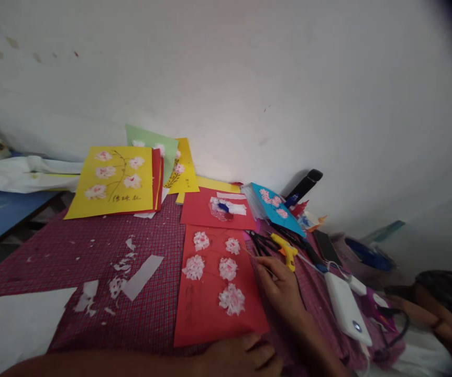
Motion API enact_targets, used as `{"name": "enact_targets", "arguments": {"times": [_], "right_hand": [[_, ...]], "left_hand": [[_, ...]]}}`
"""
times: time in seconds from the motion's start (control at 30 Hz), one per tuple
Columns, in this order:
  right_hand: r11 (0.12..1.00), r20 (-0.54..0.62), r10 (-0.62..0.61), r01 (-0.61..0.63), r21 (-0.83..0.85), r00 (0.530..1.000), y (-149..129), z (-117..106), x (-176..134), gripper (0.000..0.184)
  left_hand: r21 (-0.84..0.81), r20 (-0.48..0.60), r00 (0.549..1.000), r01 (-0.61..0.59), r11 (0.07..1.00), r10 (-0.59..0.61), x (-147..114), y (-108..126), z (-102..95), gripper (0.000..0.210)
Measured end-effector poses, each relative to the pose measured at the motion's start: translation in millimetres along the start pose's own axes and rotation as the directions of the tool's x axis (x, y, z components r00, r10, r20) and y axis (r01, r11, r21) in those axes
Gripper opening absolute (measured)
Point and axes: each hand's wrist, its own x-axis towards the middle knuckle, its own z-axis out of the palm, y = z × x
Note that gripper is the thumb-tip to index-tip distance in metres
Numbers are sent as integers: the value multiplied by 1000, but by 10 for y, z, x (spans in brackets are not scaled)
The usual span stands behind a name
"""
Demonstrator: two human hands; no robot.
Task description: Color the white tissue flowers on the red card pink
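A red paper sheet (212,319) lies in front of me, bearing several pink-and-white paper flowers (231,299), faint branch lines and dark handwriting at lower left. My right hand (278,285) is at its right edge, fingers pinched on a thin brown stick (251,254). The stick points at the upper right flower; its exact kind is too small to tell. Along the bottom edge of the sheet rests my left hand (245,356), its fingers slightly bent and laid down with nothing visible in them.
Yellow flower card (119,180) and others lean at the wall. Behind the sheet sits another red sheet (194,207) with pink-smeared white strips. Scissors (263,242), a yellow glue gun (287,251) and a white power bank (347,309) lie right. Paper scraps (118,285) are left. Another person's arm (418,314) shows far right.
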Motion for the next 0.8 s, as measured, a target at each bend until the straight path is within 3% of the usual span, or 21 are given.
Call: {"name": "enact_targets", "arguments": {"times": [0.2, 0.43, 0.57, 0.8], "right_hand": [[998, 30, -53, 53, 31, 998, 48, 58, 45, 19], [999, 31, 14, -15, 38, 999, -45, -73, 41, 20], [1000, -6, -5, 5, 11, 1000, -14, -26, 331, 22], [996, -43, 66, -63, 61, 997, 259, 403, 971, 28]], "left_hand": [[6, -21, 1000, -6, 1000, 6, -3, 2, 22, 39], [13, -8, 1000, 13, 1000, -13, 2, 8, 1, 37], [22, -35, 999, 12, 1000, -11, 5, -2, 10, 32], [66, -41, 999, 0, 998, 2, -10, 40, 174, 28]]}}
